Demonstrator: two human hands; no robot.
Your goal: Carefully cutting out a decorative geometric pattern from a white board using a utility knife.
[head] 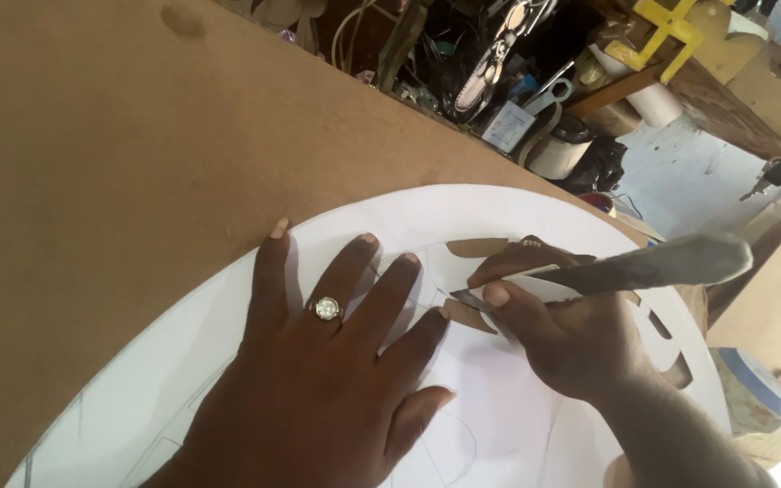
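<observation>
On the brown board lies the round white sheet; several leaf shapes near its far edge are already cut out, pencilled curves nearer me remain. My left hand presses flat, fingers spread, beside the cut. My right hand grips the knife, its tip on the sheet just past my left fingertips

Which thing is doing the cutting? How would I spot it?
Find the big white sheet lying on the brown board. The right hand grips a knife over it, beside the spread left hand. It is the only long metal thing there, with a thin blade tip touching the sheet.
</observation>
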